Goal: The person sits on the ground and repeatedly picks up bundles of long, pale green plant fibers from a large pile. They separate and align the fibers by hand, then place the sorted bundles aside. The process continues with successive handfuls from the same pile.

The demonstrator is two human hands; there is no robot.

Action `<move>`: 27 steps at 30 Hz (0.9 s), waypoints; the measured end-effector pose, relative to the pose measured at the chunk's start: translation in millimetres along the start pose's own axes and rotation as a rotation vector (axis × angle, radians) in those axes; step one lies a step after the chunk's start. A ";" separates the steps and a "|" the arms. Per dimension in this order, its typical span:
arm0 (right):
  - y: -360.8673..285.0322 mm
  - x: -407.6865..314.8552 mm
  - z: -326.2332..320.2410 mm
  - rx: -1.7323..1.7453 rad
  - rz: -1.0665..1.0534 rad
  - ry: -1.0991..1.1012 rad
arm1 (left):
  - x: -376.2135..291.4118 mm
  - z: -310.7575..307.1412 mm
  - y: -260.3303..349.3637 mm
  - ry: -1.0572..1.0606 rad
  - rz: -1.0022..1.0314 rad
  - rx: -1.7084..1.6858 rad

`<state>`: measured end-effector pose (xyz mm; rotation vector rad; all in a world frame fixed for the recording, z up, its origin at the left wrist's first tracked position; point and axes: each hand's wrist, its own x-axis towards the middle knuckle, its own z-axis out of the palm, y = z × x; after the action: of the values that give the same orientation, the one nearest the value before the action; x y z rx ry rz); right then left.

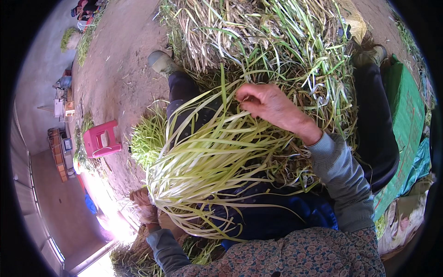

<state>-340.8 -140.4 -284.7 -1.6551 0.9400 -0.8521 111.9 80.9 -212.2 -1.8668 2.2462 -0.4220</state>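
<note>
My left hand (143,206) grips a large bunch of long, pale yellow-green leaves (211,152), which look like blanched chives, by the whitish stem end at the lower left. The leaves fan out to the right across my lap. Near the upper tips, my right hand (259,104) has its thumb and forefinger curled close together beside a few leaves; whether it pinches one cannot be made out. Beyond the right hand lies a big heap of green and dry leaves and stalks (283,45) between my legs. Another upright bunch of green leaves (148,138) stands left of the held one.
A pink plastic stool (102,139) stands on the earthen floor at the left. At the right lie a green woven sack (403,104) and a whitish sack (403,218). More leaves (131,256) lie at the lower left. Another person (86,9) is far off at the upper left.
</note>
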 end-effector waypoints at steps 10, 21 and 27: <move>-21.1 -16.1 1.9 0.326 0.254 -0.208 | -1.2 3.3 -2.1 0.009 0.015 0.002; -20.4 -8.6 -1.1 0.321 0.258 -0.393 | -0.6 3.1 -3.2 0.004 0.023 -0.015; -5.5 -12.4 20.8 0.009 -0.072 -0.059 | 5.5 -2.7 2.5 0.006 0.023 -0.001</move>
<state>-327.1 -119.7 -285.7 -1.7062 0.8391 -0.8503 107.6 76.2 -210.3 -1.8412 2.2701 -0.4234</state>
